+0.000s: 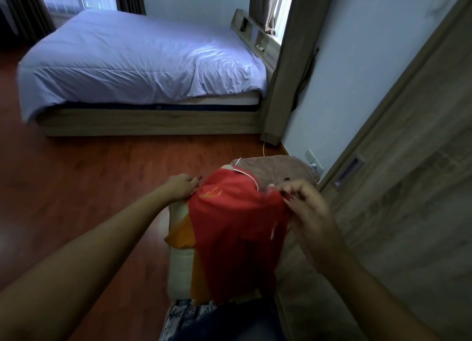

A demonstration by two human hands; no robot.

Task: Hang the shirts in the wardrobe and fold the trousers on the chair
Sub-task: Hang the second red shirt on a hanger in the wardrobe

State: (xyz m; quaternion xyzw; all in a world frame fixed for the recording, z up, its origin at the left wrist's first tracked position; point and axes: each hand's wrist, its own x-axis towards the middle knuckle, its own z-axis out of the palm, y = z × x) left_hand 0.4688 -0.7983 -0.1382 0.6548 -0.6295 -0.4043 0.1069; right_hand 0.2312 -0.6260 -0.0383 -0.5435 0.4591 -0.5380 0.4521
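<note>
A red shirt (235,228) with a small yellow emblem hangs in front of me, held up by its shoulders. My left hand (181,186) pinches its left shoulder and my right hand (304,202) pinches the right one. A white hanger (245,173) pokes out at the collar. Under the shirt an orange garment (182,234) and a pale cushion lie on the chair (278,168), which has a brown cover. A black-and-white patterned cloth (184,315) shows at the bottom. The wardrobe door (408,187), wood-grained with a recessed handle, stands at the right.
A bed (138,59) with a pale blue duvet fills the far side, its wooden frame on the reddish wood floor (76,177). A wall socket with a white cable (315,165) sits low on the wall beside the chair. Curtains hang by the windows.
</note>
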